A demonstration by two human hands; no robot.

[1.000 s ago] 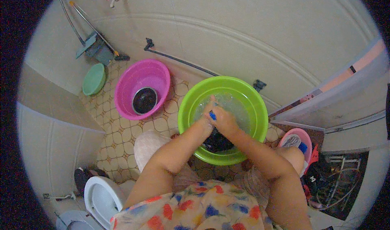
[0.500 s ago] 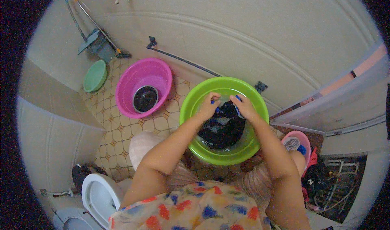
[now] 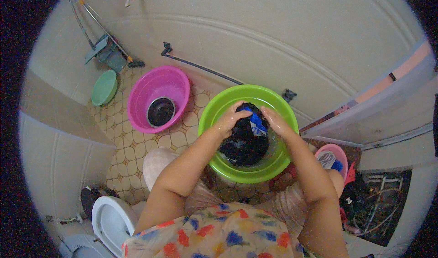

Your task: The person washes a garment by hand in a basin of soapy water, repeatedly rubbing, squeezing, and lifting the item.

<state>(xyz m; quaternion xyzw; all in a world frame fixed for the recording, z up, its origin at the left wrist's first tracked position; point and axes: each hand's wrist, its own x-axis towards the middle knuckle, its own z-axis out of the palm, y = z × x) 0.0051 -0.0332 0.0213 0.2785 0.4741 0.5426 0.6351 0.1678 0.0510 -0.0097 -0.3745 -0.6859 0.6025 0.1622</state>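
black cloth point(image 3: 246, 144) in the green basin point(image 3: 248, 93), right of the hot-pink tub point(image 3: 157, 82) | left hand point(image 3: 230, 120) pinching its far-left edge | right hand point(image 3: 275, 122) against the right side, can't tell if gripping | soft, probably waterlogged-heavy and slippery, so grab thick folds both sides imo

Cloth point(image 3: 244, 144) lies in the nearest basin point(image 3: 248, 93), between left hand point(image 3: 230, 119) and right hand point(image 3: 275, 121). Leftward, a 2nd basin point(image 3: 159, 81) holds a container point(image 3: 161, 112); farther left, a 3rd basin point(image 3: 104, 88) sits before a dustpan point(image 3: 112, 58). A pipe point(image 3: 200, 67) runs behind; a 4th basin point(image 3: 339, 151) stands right.
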